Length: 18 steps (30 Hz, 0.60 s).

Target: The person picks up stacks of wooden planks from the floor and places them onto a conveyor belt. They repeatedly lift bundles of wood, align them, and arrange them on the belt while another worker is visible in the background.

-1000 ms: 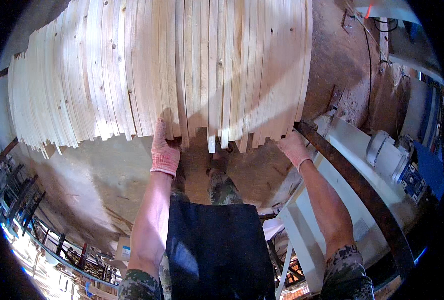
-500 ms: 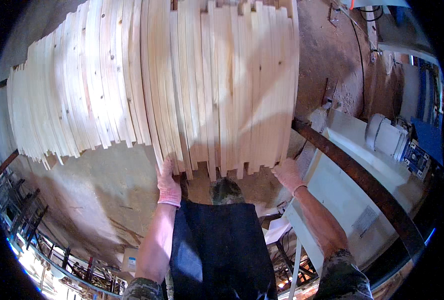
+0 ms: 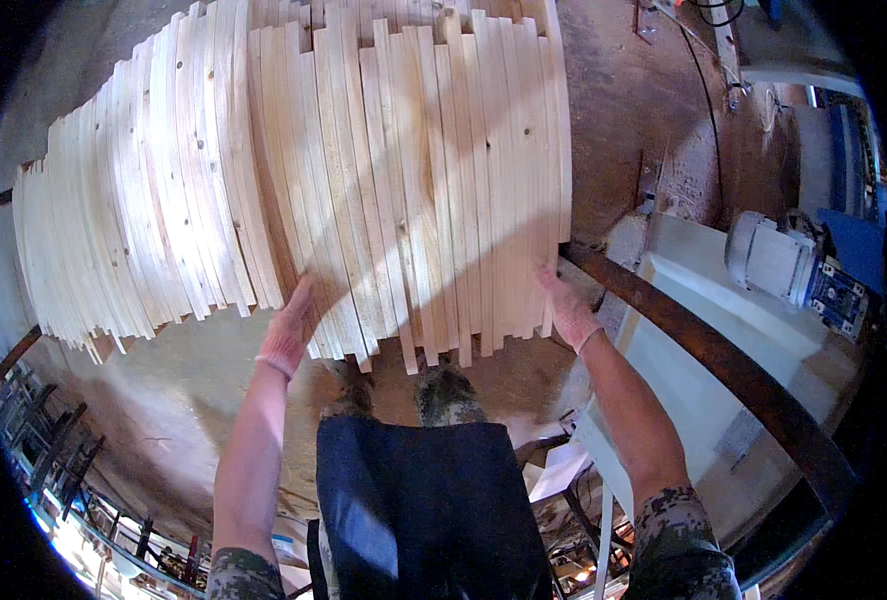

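Observation:
A wide row of pale wooden strips [image 3: 434, 200] lies side by side in front of me, their near ends uneven. On its left side, my left hand [image 3: 286, 332], in a pinkish glove, lies stretched along the outer strip near the end. My right hand [image 3: 569, 310], also gloved, rests against the row's right edge with its fingers extended. The row is between my two hands; parts of the fingers are hidden against the wood. Farther left, another batch of wooden strips [image 3: 134, 200] adjoins it, brightly lit and with dark knots.
A rusty metal bar [image 3: 704, 350] runs from the row toward the lower right. Beyond it are a pale machine panel [image 3: 654, 400] and a grey motor [image 3: 764, 260]. My dark apron [image 3: 424, 500] hangs below. Metal racks [image 3: 54, 440] stand at the lower left.
My left hand has shifted left and up, from the strips' near ends to the row's left side. My right hand has moved up along the right edge. Nearby strip ends look rearranged.

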Motion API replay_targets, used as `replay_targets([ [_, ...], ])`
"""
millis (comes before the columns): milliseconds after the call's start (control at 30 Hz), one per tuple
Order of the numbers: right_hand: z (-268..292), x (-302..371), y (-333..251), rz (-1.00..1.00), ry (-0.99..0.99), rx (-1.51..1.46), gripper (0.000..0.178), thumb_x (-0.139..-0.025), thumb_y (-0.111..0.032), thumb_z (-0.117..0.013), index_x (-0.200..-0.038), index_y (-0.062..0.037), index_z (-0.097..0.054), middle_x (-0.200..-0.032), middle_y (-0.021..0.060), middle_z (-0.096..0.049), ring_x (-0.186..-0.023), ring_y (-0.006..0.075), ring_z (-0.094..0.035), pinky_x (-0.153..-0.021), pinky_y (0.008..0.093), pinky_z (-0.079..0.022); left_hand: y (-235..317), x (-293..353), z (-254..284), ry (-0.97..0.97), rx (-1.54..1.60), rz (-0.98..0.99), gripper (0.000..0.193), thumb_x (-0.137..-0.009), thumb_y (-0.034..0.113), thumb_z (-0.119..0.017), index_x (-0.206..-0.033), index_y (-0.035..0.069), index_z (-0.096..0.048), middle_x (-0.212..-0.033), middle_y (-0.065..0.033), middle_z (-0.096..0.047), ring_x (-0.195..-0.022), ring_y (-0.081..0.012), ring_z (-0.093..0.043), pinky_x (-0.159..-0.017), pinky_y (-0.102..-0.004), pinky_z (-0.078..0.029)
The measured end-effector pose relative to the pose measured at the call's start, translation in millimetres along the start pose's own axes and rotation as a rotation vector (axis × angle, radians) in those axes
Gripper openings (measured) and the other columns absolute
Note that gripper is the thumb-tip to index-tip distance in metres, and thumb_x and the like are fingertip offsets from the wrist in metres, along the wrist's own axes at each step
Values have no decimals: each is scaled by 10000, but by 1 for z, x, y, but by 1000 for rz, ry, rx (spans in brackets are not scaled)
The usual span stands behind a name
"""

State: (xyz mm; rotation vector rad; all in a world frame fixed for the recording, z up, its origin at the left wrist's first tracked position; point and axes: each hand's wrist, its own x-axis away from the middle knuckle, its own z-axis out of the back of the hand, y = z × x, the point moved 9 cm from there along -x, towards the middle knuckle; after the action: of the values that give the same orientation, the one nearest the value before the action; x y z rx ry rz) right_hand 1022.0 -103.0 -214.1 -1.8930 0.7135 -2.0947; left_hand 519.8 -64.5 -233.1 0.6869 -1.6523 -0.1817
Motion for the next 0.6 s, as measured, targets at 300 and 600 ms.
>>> replay_targets([
  [300, -17, 32, -2, 16, 111, -103, 711, -968, -584, -753, -1380, -13, -655, -1367, 107, -678, -1228, 203, -641, -1067, 374, -492, -16, 12, -12, 101, 139, 57, 724, -944, 446, -818, -1489, 33, -579, -1414, -103, -657, -1259, -259, -669, -1107, -480, -545],
  [600, 6, 78, 103, -50, 81, -84, 850, -921, -623, -787, -1462, 1, -585, -1385, 105, -657, -1264, 213, -613, -1065, 424, -507, -137, 55, 41, 37, 177, 129, 519, -983, 360, -783, -1399, 92, -627, -1303, -68, -711, -1118, -239, -725, -964, -457, -616],
])
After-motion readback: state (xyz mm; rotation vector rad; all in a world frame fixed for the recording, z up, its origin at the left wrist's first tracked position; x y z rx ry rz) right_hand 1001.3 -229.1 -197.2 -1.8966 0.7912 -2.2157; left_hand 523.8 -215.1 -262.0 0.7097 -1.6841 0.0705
